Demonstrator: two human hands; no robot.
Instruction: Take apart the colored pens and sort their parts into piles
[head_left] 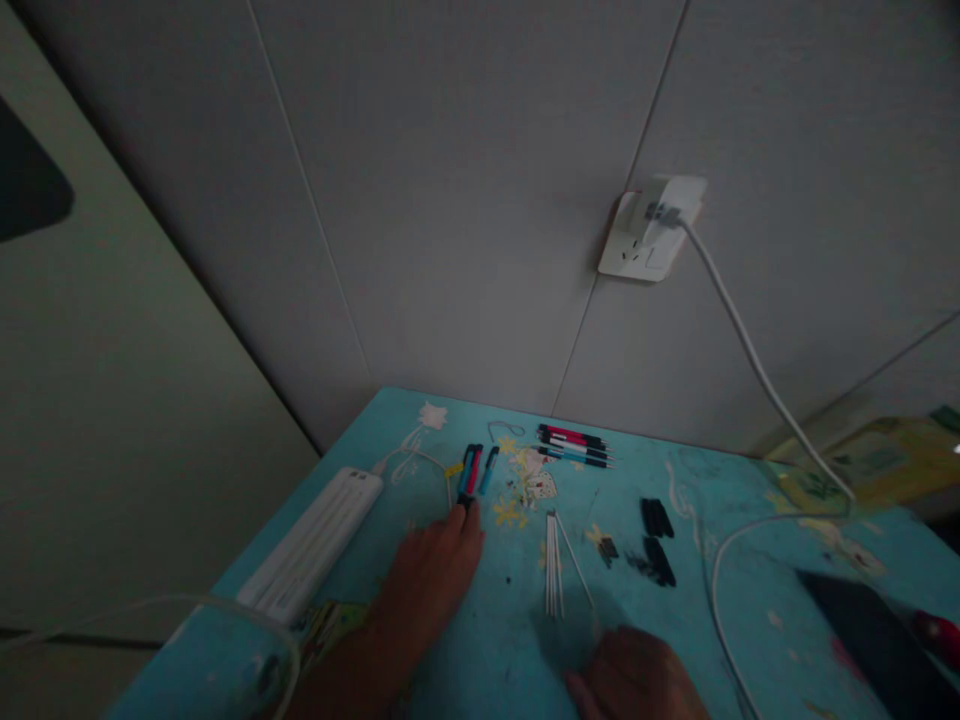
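Our left hand (pixel 439 560) reaches in at the lower centre of the frame, fingers bunched, its fingertips at the near ends of a small group of blue and red pen barrels (pixel 471 473); we cannot tell whether they pinch one. Our right hand (pixel 634 675) is curled at the bottom edge, right of centre, and we cannot tell what its fingers hold. Between the two, a strip of blue tabletop (pixel 510 640) carries straight, slender white refills (pixel 553 565), most side by side and one slanting towards our right hand. Just right of these we see small dark pieces (pixel 607 548), then smooth black tubes (pixel 657 518) in two clusters. Above the refills, finished-looking pens (pixel 574 445) lie in a row near the back edge, which runs along the grey panelled wall (pixel 450 200). A yellow tag (pixel 454 469) sits beside the barrels, its markings too small for us to read. Further left, a long white power strip (pixel 315 540) lies along the sloping left edge. The covering has printed pale yellow flowers. At the lower right rests a dark flat panel (pixel 874 640); at the upper right, a white cable (pixel 750 350) drops from the wall socket (pixel 634 240)
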